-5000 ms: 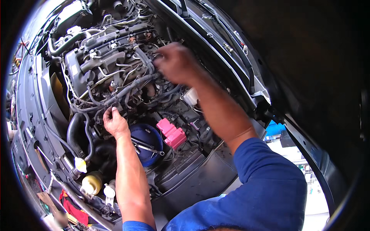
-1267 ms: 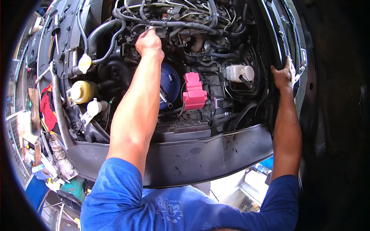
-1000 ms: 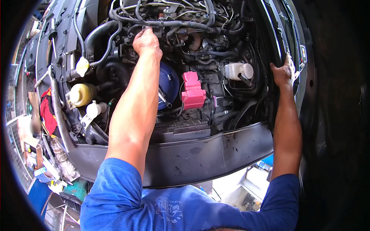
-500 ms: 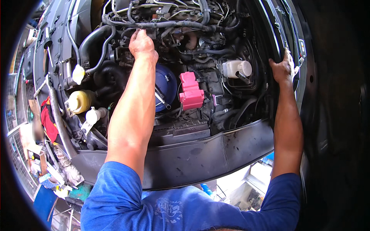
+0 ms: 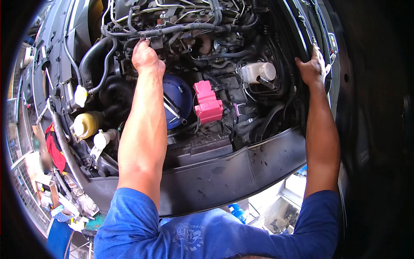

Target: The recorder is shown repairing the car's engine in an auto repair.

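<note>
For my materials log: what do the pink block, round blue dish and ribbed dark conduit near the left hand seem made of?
Pink block: likely moulded plastic, satin; even colour, stepped edges.
Blue dish: smooth and softly shiny, perhaps plastic or painted metal; the look leaves it open.
Ribbed conduit: probably flexible plastic, dull finish, from its corrugations and bends.

Within the engine bay (image 5: 200,152), a round blue dish (image 5: 183,103) bears metal tools (image 5: 174,112).

Bright light gleams on the left forearm (image 5: 142,142), left of the pink box (image 5: 208,103), and washes out the background (image 5: 268,200) below that box. Far right of it, shadow turns black. Fisheye distortion bends outer edges.
</note>
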### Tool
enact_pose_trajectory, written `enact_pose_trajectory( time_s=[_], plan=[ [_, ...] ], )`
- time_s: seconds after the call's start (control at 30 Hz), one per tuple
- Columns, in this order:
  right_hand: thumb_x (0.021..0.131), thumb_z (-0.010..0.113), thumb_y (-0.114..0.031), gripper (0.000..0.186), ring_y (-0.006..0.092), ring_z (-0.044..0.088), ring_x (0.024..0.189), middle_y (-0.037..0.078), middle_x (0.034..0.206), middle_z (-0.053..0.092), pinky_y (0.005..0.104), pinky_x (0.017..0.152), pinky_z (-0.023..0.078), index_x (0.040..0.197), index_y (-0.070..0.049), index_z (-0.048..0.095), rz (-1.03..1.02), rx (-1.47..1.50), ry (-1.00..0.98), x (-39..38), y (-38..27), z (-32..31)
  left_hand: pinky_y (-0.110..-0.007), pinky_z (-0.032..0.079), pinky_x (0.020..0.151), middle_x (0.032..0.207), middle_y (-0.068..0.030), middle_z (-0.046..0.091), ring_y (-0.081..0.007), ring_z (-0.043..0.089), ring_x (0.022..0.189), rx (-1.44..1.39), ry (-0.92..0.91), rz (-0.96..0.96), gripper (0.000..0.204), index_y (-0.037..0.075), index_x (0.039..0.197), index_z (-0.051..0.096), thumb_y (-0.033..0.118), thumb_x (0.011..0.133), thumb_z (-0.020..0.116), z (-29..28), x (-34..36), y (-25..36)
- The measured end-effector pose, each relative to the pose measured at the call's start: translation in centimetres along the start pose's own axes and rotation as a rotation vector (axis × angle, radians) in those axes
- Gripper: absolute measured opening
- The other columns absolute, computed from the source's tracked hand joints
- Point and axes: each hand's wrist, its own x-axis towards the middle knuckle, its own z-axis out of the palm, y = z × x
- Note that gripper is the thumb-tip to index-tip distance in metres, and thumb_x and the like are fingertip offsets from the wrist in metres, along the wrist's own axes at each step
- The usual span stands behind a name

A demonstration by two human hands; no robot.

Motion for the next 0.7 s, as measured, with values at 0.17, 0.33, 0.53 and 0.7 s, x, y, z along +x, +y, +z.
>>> enact_pose_trajectory(
  time_s=[0.17, 0.33, 0.53, 0.7],
  plan=[
    [0.080, 0.073, -0.048, 0.090, 0.0235, 0.036, 0.145, 0.010, 0.157, 0.040, 0.0607, 0.120, 0.012, 0.154, -0.013, 0.034, -0.009, 0.012, 0.005, 0.0, 0.2, 0.2, -0.030, 0.053, 0.076, 0.089, -0.0063, 0.069, -0.0166, 0.065, 0.075, 0.163, 0.159, 0.129, 0.018, -0.004, 0.100, 0.066, 0.012, 0.092, 0.069, 1.3, -1.2, -0.2],
    [0.079, 0.074, -0.047, 0.091, 0.0233, 0.038, 0.144, 0.008, 0.155, 0.042, 0.0607, 0.119, 0.014, 0.153, -0.011, 0.036, -0.007, 0.001, 0.019, 0.0, 1.2, -0.7, -0.031, 0.053, 0.077, 0.092, -0.0064, 0.070, -0.0171, 0.065, 0.078, 0.191, 0.215, 0.122, 0.017, -0.004, 0.102, 0.067, 0.009, 0.091, 0.069, 2.0, -2.0, -1.0],
    [0.077, 0.075, -0.049, 0.091, 0.0245, 0.038, 0.144, 0.009, 0.154, 0.043, 0.0593, 0.120, 0.012, 0.151, -0.010, 0.039, -0.024, 0.055, -0.018, -0.4, -0.7, -1.0, -0.038, 0.057, 0.088, 0.101, -0.0122, 0.071, -0.0260, 0.070, 0.090, -0.042, -0.166, -0.011, 0.020, -0.004, 0.109, 0.068, 0.004, 0.092, 0.060, -0.4, -0.4, 0.4],
    [0.077, 0.075, -0.051, 0.097, 0.0264, 0.034, 0.146, 0.014, 0.155, 0.039, 0.0566, 0.121, 0.012, 0.152, -0.005, 0.033, -0.020, 0.162, 0.025, -0.7, 0.2, -1.2, -0.040, 0.060, 0.080, 0.095, -0.0117, 0.073, -0.0265, 0.071, 0.082, 0.075, -0.009, 0.066, 0.013, -0.002, 0.101, 0.067, 0.006, 0.091, 0.068, -0.6, 0.1, 0.0]
  ],
)
